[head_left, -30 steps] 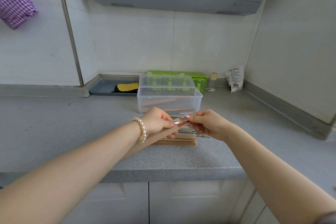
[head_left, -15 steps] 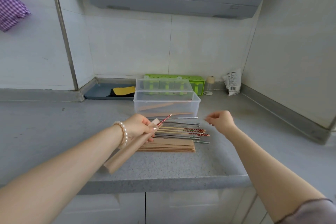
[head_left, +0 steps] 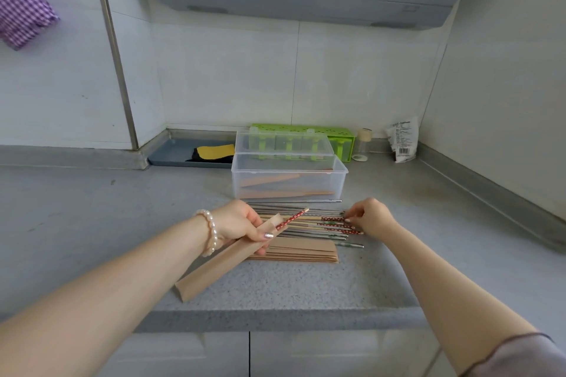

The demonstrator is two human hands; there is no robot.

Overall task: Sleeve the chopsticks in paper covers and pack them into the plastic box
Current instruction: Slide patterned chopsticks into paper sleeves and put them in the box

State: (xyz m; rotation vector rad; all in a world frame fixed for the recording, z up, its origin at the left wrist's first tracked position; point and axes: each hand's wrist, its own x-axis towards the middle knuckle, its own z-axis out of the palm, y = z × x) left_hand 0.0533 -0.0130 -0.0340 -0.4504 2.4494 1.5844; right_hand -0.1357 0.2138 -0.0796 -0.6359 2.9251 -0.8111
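- A person's two bare arms reach over a grey speckled desk (head_left: 92,217) in a kitchen corner, seen from a camera worn on the head; white tiled walls stand behind.
- The left hand (head_left: 242,223) has its grip clamped on a brown paper cover (head_left: 220,263), thumb on top; the cover slants from the hand down toward the desk's near edge, its open mouth pointing right, likely so it can take a second stick.
- One red-patterned chopstick (head_left: 292,218) pokes out of that mouth, mostly hidden inside; judging by this, the sleeve is only half filled.
- The right hand (head_left: 372,217) rests on the right-hand ends of the loose chopsticks (head_left: 321,228), fingertips drawn together on a red-patterned one; whether it is truly pinched or only touched, I cannot tell; it is probably choosing the mate of the sleeved stick.
- The loose chopsticks lie side by side, left to right, between the two hands; some are metal, some wooden with patterned ends.
- A stack of spare paper covers (head_left: 306,251) lies flat just nearer than the chopsticks, close to the left hand.
- The clear plastic box (head_left: 289,177) stands just behind the chopsticks, lid tipped back; a few filled brown sleeves lie inside, so packing is under way with many chopsticks left.
- Behind it sit a green holder (head_left: 337,133), a small jar (head_left: 363,144) and a white packet (head_left: 404,139).
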